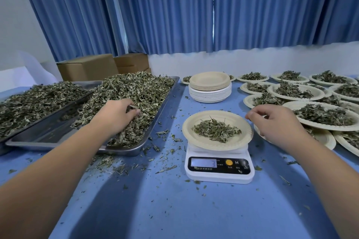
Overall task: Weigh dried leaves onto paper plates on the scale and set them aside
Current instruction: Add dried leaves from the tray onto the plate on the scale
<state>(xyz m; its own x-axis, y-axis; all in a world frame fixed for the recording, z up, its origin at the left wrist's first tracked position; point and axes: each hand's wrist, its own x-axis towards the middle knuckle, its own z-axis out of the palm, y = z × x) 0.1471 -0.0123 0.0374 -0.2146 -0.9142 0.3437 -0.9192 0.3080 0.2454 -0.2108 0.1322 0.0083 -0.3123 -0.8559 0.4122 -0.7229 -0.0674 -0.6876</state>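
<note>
Left grip, curled round dried leaves, should add small pinches, watching the scale; right grip hangs loose, empty, near the paper plate.

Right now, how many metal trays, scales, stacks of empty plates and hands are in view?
Metal trays: 2, near tray and far tray
Scale: 1
Stack of empty plates: 1
Hands: 2, left hand gripping dried leaves, right hand
Total: 6

Head-worn wide-angle, facing forward-down; scale near, curtains far.
</note>
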